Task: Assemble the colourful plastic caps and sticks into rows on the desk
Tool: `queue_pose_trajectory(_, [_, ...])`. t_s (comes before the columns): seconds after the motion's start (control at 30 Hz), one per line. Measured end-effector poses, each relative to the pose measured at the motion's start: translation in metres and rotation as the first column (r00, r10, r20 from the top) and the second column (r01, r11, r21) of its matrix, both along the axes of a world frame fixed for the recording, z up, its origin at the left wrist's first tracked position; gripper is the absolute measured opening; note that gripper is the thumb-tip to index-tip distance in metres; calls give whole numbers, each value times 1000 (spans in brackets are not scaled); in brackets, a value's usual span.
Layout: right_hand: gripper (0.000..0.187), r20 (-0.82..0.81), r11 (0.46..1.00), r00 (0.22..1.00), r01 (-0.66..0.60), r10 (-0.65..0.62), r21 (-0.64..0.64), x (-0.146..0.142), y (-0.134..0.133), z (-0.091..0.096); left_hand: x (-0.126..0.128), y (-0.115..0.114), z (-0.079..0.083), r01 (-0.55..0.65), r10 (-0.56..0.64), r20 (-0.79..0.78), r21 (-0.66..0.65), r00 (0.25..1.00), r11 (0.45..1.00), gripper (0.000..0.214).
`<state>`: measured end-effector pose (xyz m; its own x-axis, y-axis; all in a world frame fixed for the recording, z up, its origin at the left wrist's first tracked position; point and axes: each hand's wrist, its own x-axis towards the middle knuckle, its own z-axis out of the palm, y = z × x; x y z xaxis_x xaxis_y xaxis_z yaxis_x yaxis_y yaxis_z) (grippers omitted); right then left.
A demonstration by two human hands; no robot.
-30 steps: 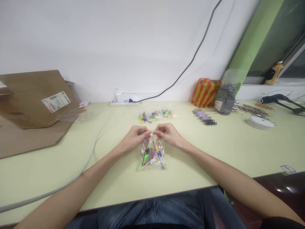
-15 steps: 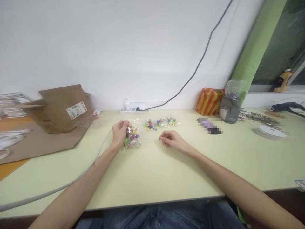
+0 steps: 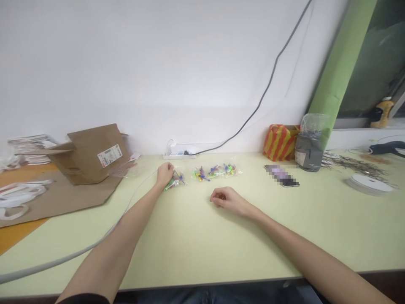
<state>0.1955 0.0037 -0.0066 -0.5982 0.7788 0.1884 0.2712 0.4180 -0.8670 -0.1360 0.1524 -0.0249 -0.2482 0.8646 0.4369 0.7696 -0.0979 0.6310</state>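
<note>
My left hand (image 3: 165,174) has its fingers closed on the upper left part of a clear plastic bag (image 3: 177,180) of small colourful plastic pieces, low at the table. The kind of pieces is too small to tell. To its right, three similar bags lie in a row: one bag (image 3: 201,173), a middle bag (image 3: 215,170) and a right bag (image 3: 230,169). Nearer the front, my right hand (image 3: 228,200) rests on the pale green table (image 3: 190,240), fingers loosely curled, with nothing visible in them.
At left an open cardboard box (image 3: 95,158) stands on flat cardboard. A power strip (image 3: 179,155) lies by the wall, and a grey cable (image 3: 63,258) runs under my left arm. At right are a phone (image 3: 289,182), a striped bag (image 3: 276,142), a dark container (image 3: 308,152) and a white spool (image 3: 370,183).
My left hand has lowered the bag from a raised position to the table, left of the row. My right hand stays curled in about the same spot. The view has tilted slightly up.
</note>
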Motion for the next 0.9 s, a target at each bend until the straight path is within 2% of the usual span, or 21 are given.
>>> queue_pose_trajectory(0.1, [12,16,1000,1000,-1,0,18,-2,0,-3,4,16,0,-3,3,-36,1,999,1000,33])
queue_pose_trajectory(0.17, [13,26,999,1000,8,-9,39,-2,3,-5,8,20,1,9,-8,-53,24,999,1000,28])
queue_pose_trajectory(0.3, [20,60,978,991,103,-116,182,15,19,-7,14,5,7,100,-88,-134,88,987,991,32])
queue_pose_trajectory(0.33, [23,67,955,981,158,-180,250,26,24,-7,15,-3,8,138,-121,-162,97,979,986,33])
queue_pose_trajectory(0.4, [28,56,876,938,296,-342,381,61,35,-9,17,-24,8,236,-212,-217,92,953,967,35])
queue_pose_trajectory(0.5, [34,81,666,787,458,-612,588,136,42,-18,20,-60,6,355,-320,-281,85,905,931,41])
queue_pose_trajectory(0.57, [37,88,526,648,524,-757,670,189,39,-29,22,-82,3,400,-342,-377,86,861,912,44])
queue_pose_trajectory(0.6, [38,92,481,592,543,-800,688,212,36,-35,24,-91,2,410,-341,-410,90,846,908,44])
queue_pose_trajectory(0.67, [43,119,452,527,566,-841,689,246,30,-46,28,-104,1,457,-368,-499,64,784,887,44])
queue_pose_trajectory(0.73, [46,119,441,502,594,-857,673,263,28,-54,32,-111,2,474,-380,-544,38,748,880,44])
queue_pose_trajectory(0.83, [46,130,430,478,597,-869,677,265,32,-58,35,-113,4,441,-370,-528,11,765,897,45])
queue_pose_trajectory(0.9, [48,166,445,467,588,-869,676,262,36,-59,36,-112,5,430,-376,-516,-17,770,903,46])
